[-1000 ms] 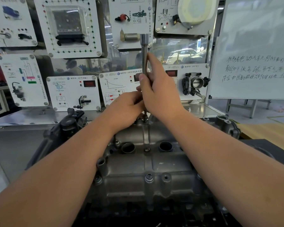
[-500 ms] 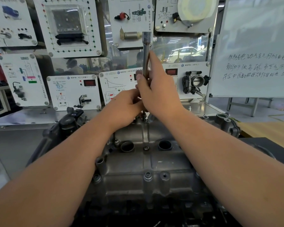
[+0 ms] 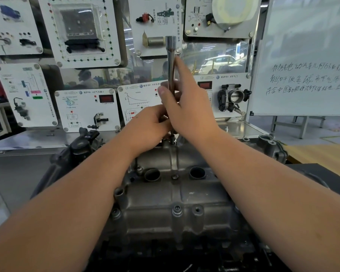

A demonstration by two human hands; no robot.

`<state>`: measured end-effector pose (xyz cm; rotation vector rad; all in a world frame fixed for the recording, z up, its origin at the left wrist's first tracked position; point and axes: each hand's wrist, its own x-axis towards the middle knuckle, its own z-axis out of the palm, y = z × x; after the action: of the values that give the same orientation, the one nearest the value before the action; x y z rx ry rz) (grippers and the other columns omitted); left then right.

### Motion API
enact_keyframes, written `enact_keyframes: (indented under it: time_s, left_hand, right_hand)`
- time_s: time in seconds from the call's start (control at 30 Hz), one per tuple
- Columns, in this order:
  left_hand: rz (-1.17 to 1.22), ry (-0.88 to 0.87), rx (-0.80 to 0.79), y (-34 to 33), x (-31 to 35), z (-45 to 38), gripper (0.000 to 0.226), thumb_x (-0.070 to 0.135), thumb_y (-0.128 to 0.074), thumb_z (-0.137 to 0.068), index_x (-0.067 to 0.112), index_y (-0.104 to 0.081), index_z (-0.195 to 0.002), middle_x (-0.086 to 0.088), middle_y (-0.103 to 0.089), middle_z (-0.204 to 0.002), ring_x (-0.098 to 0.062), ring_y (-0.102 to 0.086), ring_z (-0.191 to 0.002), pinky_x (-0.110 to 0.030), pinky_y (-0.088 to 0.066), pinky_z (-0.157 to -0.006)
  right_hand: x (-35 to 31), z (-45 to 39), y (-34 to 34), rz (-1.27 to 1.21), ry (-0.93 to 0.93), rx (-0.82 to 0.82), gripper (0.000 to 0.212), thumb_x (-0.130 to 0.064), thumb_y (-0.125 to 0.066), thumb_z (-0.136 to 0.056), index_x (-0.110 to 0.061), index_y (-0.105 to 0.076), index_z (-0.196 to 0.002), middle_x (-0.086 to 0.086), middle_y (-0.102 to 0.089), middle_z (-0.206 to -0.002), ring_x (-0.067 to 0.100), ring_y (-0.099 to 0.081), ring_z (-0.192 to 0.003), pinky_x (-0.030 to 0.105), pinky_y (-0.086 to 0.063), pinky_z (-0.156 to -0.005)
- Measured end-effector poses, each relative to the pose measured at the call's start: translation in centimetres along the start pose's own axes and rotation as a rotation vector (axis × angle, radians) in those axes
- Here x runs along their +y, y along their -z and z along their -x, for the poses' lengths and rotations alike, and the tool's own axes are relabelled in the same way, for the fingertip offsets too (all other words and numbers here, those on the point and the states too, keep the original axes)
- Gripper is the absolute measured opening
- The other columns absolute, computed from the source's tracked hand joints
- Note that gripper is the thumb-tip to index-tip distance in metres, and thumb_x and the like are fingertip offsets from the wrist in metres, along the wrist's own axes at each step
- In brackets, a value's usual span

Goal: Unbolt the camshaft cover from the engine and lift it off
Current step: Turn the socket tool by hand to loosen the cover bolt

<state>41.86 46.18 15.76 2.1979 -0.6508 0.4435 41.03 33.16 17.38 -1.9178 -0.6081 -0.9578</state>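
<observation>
Right hand [image 3: 188, 107] slid up wrench [image 3: 171, 61]; cover [image 3: 175, 203] below grip.

We see the camshaft cover [image 3: 173, 195], a grey cast-metal casing, seated flat on the engine [image 3: 165, 256] at the centre of our view. Two round open wells [image 3: 152, 174] sit side by side toward 12 o'clock, a bolt [image 3: 174, 176] between them, another bolt [image 3: 177, 209] toward 6 o'clock. At the cover's 12 o'clock edge a long chrome socket wrench [image 3: 171, 61] stands upright.
</observation>
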Motion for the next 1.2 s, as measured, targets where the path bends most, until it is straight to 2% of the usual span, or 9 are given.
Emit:
enact_keyframes:
  time_s: [0.17, 0.33, 0.5, 0.63, 0.73, 0.87, 0.97, 1.13, 1.2]
  left_hand:
    - [0.008, 0.021, 0.043, 0.0, -0.24, -0.08, 0.03, 0.038, -0.058, -0.079, 0.018, -0.069, -0.099, -0.001, -0.076, -0.085, -0.018, -0.074, -0.078, -0.045, -0.058, -0.076]
    - [-0.009, 0.014, 0.012, -0.13, -0.47, -0.08, 0.015, 0.031, -0.053, -0.101, 0.032, -0.067, -0.099, 0.003, -0.077, -0.09, -0.013, -0.074, -0.079, -0.045, -0.059, -0.076]
    - [-0.015, 0.026, 0.008, 0.05, -0.09, 0.05, 0.024, 0.047, -0.053, -0.082, 0.037, -0.066, -0.1, 0.006, -0.076, -0.09, -0.015, -0.073, -0.081, -0.045, -0.058, -0.074]
    - [-0.007, 0.035, 0.018, -0.08, 0.0, 0.16, 0.028, 0.048, -0.05, -0.081, 0.032, -0.067, -0.097, 0.003, -0.076, -0.088, -0.015, -0.073, -0.082, -0.05, -0.059, -0.078]
    - [-0.01, 0.019, -0.001, -0.15, -0.15, 0.11, 0.021, 0.042, -0.05, -0.086, 0.032, -0.068, -0.093, -0.001, -0.076, -0.087, -0.022, -0.073, -0.085, -0.055, -0.058, -0.081]
    - [-0.015, 0.022, -0.008, 0.06, -0.21, 0.04, 0.022, 0.051, -0.052, -0.076, 0.043, -0.066, -0.092, 0.004, -0.076, -0.086, -0.02, -0.073, -0.081, -0.044, -0.059, -0.072]
    - [0.005, 0.02, -0.002, -0.02, -0.17, 0.01, 0.043, 0.059, -0.051, -0.067, 0.034, -0.066, -0.099, 0.001, -0.075, -0.088, -0.022, -0.072, -0.082, -0.042, -0.055, -0.069]
    - [-0.014, -0.003, -0.014, -0.11, -0.26, 0.09, 0.013, 0.038, -0.054, -0.092, 0.036, -0.066, -0.094, 0.002, -0.076, -0.09, -0.021, -0.073, -0.088, -0.053, -0.058, -0.08]
    - [-0.018, -0.007, -0.012, 0.01, -0.13, 0.15, 0.013, 0.038, -0.055, -0.089, 0.036, -0.067, -0.09, 0.001, -0.076, -0.087, -0.025, -0.073, -0.085, -0.055, -0.058, -0.078]
  right_hand:
    - [0.0, 0.03, 0.06, 0.025, 0.027, 0.008, 0.05, -0.021, -0.053, -0.103, -0.018, -0.04, -0.152, 0.003, -0.074, -0.101, 0.013, -0.064, -0.08, 0.022, -0.044, -0.067]
    - [0.02, 0.09, 0.18, -0.018, -0.012, 0.003, 0.058, -0.018, -0.048, -0.104, -0.023, -0.026, -0.158, 0.006, -0.075, -0.099, 0.018, -0.071, -0.083, 0.035, -0.057, -0.077]
    - [-0.03, 0.17, 0.22, 0.021, 0.034, 0.049, 0.055, -0.025, -0.06, -0.1, -0.021, -0.04, -0.152, 0.001, -0.074, -0.105, 0.012, -0.068, -0.08, 0.023, -0.052, -0.076]
    - [0.0, 0.0, 0.11, 0.041, 0.024, 0.008, 0.039, -0.018, -0.051, -0.104, -0.012, -0.049, -0.142, 0.005, -0.072, -0.103, 0.02, -0.069, -0.085, 0.037, -0.054, -0.079]
    - [0.0, -0.08, 0.09, 0.024, -0.015, -0.013, 0.043, -0.018, -0.045, -0.105, -0.016, -0.041, -0.147, 0.008, -0.072, -0.099, 0.023, -0.07, -0.084, 0.04, -0.057, -0.076]
    - [-0.24, 0.22, 0.21, -0.005, -0.012, 0.012, 0.056, -0.025, -0.057, -0.101, -0.02, -0.036, -0.152, 0.0, -0.073, -0.1, 0.013, -0.067, -0.084, 0.026, -0.052, -0.075]
    - [-0.18, 0.07, 0.31, 0.047, 0.023, 0.031, 0.037, -0.022, -0.056, -0.102, -0.014, -0.05, -0.137, 0.003, -0.071, -0.095, 0.016, -0.065, -0.078, 0.029, -0.051, -0.071]
    - [-0.17, -0.13, 0.12, 0.03, -0.053, -0.03, 0.047, -0.022, -0.042, -0.106, -0.016, -0.032, -0.152, 0.011, -0.072, -0.097, 0.026, -0.072, -0.085, 0.045, -0.058, -0.075]
    - [-0.16, -0.1, 0.16, 0.019, -0.051, -0.041, 0.052, -0.022, -0.042, -0.106, -0.018, -0.026, -0.155, 0.01, -0.072, -0.098, 0.025, -0.072, -0.086, 0.045, -0.058, -0.076]
